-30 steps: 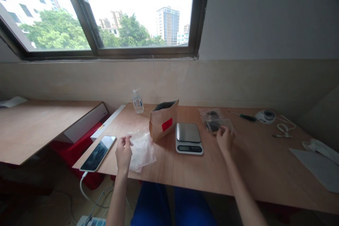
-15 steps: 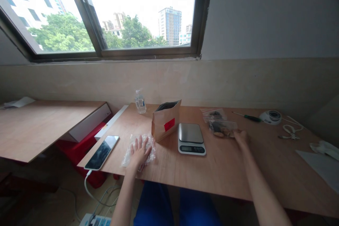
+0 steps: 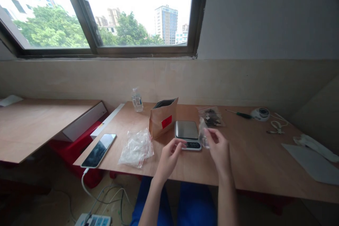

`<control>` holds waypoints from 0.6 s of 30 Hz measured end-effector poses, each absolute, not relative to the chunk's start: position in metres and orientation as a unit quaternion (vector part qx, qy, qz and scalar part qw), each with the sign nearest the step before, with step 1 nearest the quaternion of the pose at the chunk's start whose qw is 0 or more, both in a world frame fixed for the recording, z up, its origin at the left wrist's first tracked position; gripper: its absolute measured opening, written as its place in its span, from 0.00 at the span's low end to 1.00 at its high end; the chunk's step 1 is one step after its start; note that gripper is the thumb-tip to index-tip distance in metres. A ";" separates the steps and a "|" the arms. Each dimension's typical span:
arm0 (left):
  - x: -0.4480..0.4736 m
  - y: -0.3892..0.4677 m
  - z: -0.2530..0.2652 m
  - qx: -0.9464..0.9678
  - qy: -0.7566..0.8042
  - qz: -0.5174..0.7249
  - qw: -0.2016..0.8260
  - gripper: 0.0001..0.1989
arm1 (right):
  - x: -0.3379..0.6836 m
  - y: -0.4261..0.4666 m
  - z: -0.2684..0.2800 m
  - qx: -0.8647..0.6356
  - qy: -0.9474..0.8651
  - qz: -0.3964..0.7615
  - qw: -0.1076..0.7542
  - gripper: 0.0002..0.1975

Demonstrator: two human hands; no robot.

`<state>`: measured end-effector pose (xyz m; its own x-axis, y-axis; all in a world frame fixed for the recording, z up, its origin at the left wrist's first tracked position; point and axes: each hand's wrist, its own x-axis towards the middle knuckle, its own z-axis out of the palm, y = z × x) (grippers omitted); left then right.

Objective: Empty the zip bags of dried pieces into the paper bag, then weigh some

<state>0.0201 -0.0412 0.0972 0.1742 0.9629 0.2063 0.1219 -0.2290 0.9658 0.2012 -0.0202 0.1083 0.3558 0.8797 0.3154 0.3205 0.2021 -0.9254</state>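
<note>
My right hand (image 3: 217,145) pinches a clear plastic bag (image 3: 203,134), held up at the right side of the kitchen scale (image 3: 186,130); its contents are too blurred to make out. My left hand (image 3: 171,154) hovers by the scale's front left corner, fingers bent with a gap to the thumb and nothing seen between them. Behind it, a brown paper pouch (image 3: 163,122) with a red label stands upright with its top open. To the left lies a pile of empty clear plastic bags (image 3: 136,148). Another zip bag (image 3: 211,117) with dark items lies behind the right hand.
A phone (image 3: 98,151) on a charging cable lies near the table's left edge. A plastic bottle (image 3: 137,100) stands at the back. Toward the right are a screwdriver (image 3: 243,115), a white dome camera (image 3: 261,113) with its cable, and white sheets (image 3: 312,164).
My left hand has left the pile of plastic bags and moved right to the scale. My right hand has lifted one bag from the right and brought it inward beside the scale.
</note>
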 end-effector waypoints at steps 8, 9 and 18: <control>-0.002 -0.031 0.074 0.620 0.543 0.520 0.225 0.26 | 0.170 -0.054 0.093 -0.490 -0.541 0.348 0.589 0.11; -0.007 -0.030 0.074 0.641 0.531 0.503 0.235 0.23 | 0.171 -0.056 0.093 -0.485 -0.562 0.343 0.576 0.11; 0.006 -0.028 0.071 0.558 0.489 0.552 0.381 0.13 | 0.141 -0.045 0.079 -0.589 -0.524 0.046 0.613 0.13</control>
